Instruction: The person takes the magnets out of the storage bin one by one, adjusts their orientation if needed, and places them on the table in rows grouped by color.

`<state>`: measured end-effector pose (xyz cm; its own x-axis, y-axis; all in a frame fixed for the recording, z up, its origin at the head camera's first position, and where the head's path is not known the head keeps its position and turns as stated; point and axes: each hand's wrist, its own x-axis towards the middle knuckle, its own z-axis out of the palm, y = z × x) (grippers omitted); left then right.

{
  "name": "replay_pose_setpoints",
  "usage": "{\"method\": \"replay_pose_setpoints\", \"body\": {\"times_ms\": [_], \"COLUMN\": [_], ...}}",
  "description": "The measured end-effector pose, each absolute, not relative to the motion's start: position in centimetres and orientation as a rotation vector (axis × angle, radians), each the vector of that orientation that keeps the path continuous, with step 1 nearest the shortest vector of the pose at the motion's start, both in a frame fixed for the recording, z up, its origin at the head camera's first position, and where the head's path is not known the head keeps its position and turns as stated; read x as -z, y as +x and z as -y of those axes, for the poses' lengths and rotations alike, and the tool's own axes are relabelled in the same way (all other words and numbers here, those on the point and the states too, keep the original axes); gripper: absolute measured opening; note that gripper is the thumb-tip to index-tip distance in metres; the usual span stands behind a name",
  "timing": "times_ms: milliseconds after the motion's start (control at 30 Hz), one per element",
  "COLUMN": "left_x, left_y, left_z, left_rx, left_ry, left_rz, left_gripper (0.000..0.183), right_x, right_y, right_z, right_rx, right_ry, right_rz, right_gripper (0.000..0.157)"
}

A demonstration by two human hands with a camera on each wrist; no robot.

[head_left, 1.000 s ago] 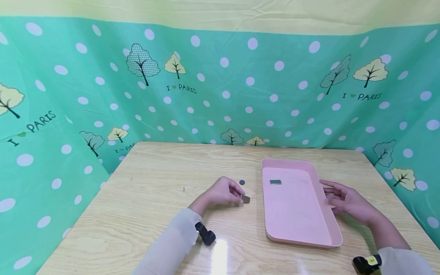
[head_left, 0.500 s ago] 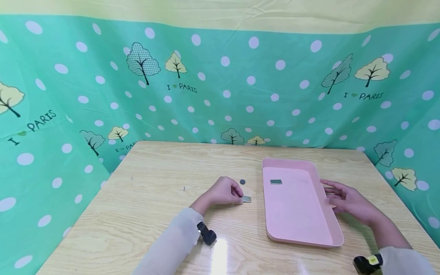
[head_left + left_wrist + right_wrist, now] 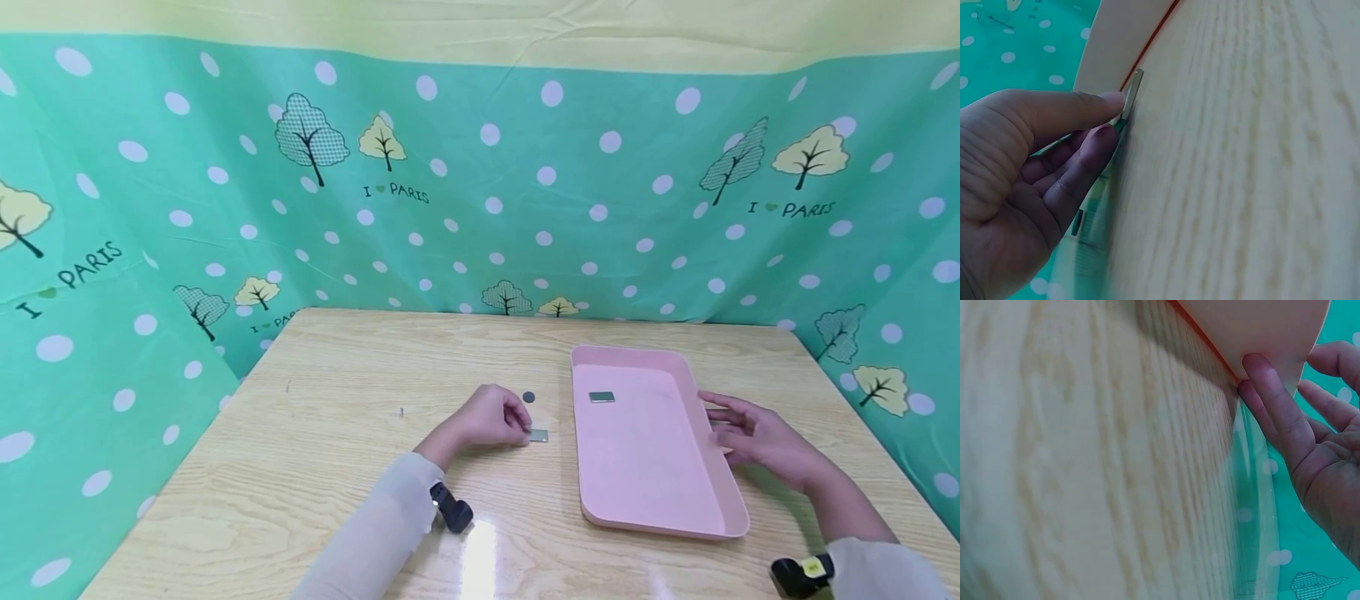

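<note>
In the head view my left hand (image 3: 491,418) is low over the table's middle and pinches a small flat rectangular metal piece (image 3: 539,435) by its left end. The left wrist view shows the metal piece (image 3: 1135,87) edge-on between thumb and fingertips, close to the tabletop. My right hand (image 3: 765,442) rests against the right side of a shallow pink tray (image 3: 648,475). In the right wrist view its fairly straight fingers (image 3: 1279,406) touch the tray's outer wall (image 3: 1254,331). A similar rectangular metal piece (image 3: 602,397) lies inside the tray, near its left wall.
A dark round disc (image 3: 528,397) lies on the wooden table (image 3: 337,358) just behind the left hand. Farther left is a tiny grey item (image 3: 401,412), too small to identify. A green dotted cloth (image 3: 450,167) hangs behind the table.
The metal piece in my left hand has tipped from slanted to nearly level, its face now paler. The right hand and the tray stay in place.
</note>
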<state>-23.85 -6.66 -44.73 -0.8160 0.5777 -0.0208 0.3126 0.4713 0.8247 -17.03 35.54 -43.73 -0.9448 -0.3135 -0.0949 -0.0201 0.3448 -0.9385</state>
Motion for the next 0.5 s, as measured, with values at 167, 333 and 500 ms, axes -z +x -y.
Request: {"method": "replay_pose_setpoints", "body": {"times_ms": [167,333,500], "left_x": [44.0,43.4,42.8], "left_y": [-24.1,-24.3,-24.5], "left_z": [6.5,5.9,5.1], "left_rx": [-1.314,-1.344,-1.315], "left_ry": [0.725,0.756,0.803], "left_rz": [-2.428,-2.409,-2.432], "left_gripper": [0.014,0.014,0.016], "right_x": [43.7,43.5,43.4], "right_y": [-17.1,-17.0,-16.9], "right_z": [-35.5,-35.5,-35.4], "right_rx": [1.628,1.627,1.620], "right_ry": [-0.286,-0.289,-0.293], "right_rz": [-2.354,-2.355,-2.361], "right_gripper": [0.067,0.067,0.067]}}
